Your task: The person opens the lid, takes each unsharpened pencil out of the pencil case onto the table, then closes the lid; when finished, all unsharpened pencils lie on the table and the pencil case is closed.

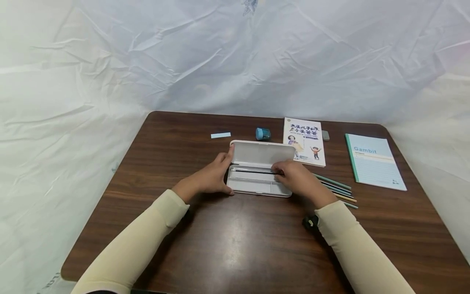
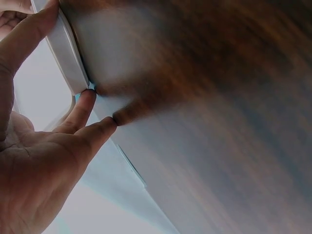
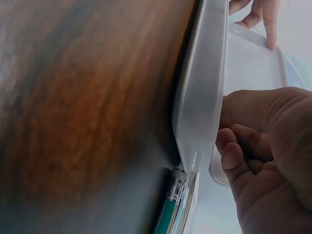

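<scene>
An open metal pencil case (image 1: 253, 187) lies on the table, its white lid (image 1: 257, 153) tilted back. My left hand (image 1: 211, 175) holds the case's left end, thumb at the near corner and index finger up along the lid's edge. In the left wrist view other fingertips (image 2: 109, 123) reach down to the tabletop. My right hand (image 1: 299, 181) is over the case's right end, fingers curled, and pinches a dark pencil (image 1: 253, 171) lying along the back compartment. The right wrist view shows thumb and fingers inside the case wall (image 3: 202, 87); the pinched end is hidden.
Several pencils (image 1: 332, 181) lie right of the case, partly under my right forearm. Behind are a blue strip (image 1: 220, 135), a blue sharpener (image 1: 262, 134), a picture-covered booklet (image 1: 304, 143) and a grey eraser (image 1: 325, 135). A notebook (image 1: 376, 161) lies far right.
</scene>
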`<action>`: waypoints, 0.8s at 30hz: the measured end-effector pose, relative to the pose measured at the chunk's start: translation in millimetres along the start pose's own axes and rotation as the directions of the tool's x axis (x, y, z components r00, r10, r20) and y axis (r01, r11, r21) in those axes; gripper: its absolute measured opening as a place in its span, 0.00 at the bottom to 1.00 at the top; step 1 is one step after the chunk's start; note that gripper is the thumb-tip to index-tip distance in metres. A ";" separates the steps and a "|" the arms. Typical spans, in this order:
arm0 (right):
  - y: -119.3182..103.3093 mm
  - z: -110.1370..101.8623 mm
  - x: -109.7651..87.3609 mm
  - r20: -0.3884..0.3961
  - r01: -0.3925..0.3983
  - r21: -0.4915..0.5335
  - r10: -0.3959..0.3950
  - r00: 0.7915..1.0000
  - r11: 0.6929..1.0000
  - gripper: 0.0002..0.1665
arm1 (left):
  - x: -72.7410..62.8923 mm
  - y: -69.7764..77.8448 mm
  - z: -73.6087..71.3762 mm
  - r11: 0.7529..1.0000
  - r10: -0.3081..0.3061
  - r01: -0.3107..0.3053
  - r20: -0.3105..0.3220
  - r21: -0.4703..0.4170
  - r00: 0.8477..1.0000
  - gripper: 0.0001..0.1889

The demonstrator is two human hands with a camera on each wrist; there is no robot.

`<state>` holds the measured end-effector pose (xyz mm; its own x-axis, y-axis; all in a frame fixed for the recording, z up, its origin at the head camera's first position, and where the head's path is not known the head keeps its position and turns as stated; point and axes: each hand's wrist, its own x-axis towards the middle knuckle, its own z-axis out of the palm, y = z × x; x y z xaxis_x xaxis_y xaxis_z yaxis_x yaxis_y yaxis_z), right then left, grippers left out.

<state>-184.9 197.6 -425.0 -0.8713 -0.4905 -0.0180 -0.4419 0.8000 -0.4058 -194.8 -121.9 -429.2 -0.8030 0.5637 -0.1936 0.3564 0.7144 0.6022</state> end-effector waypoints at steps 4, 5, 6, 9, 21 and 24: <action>-2.3 2.2 2.4 0.005 -0.003 -0.006 0.003 1.000 1.000 0.10 | -0.8 0.9 -0.8 1.000 -0.005 0.005 0.001 0.012 1.000 0.83; -2.6 2.5 3.1 0.006 -0.003 -0.007 0.003 1.000 1.000 0.10 | -0.9 1.3 -0.9 1.000 -0.006 0.006 0.002 0.013 1.000 0.83; -2.9 2.8 3.4 0.006 0.000 -0.008 0.000 1.000 1.000 0.09 | -1.0 1.6 -1.1 1.000 -0.004 0.004 0.003 0.016 1.000 0.83; -3.3 3.5 3.6 -0.001 0.009 -0.021 -0.009 1.000 1.000 0.08 | -0.8 2.3 -1.5 1.000 0.000 0.000 0.003 0.018 1.000 0.83; -3.6 8.1 7.3 -0.014 0.070 -0.053 -0.070 0.997 0.996 0.08 | 0.2 2.0 -0.7 1.000 0.000 0.000 -0.006 0.020 1.000 0.83; -5.0 9.5 8.1 -0.019 0.074 -0.061 -0.075 0.997 0.995 0.07 | 0.5 2.0 -0.5 1.000 0.000 0.001 -0.010 0.019 1.000 0.83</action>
<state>-187.6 186.3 -431.8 -0.8397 -0.5422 0.0302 -0.5171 0.7814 -0.3494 -194.6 -120.4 -427.7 -0.8077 0.5594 -0.1864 0.3647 0.7224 0.5876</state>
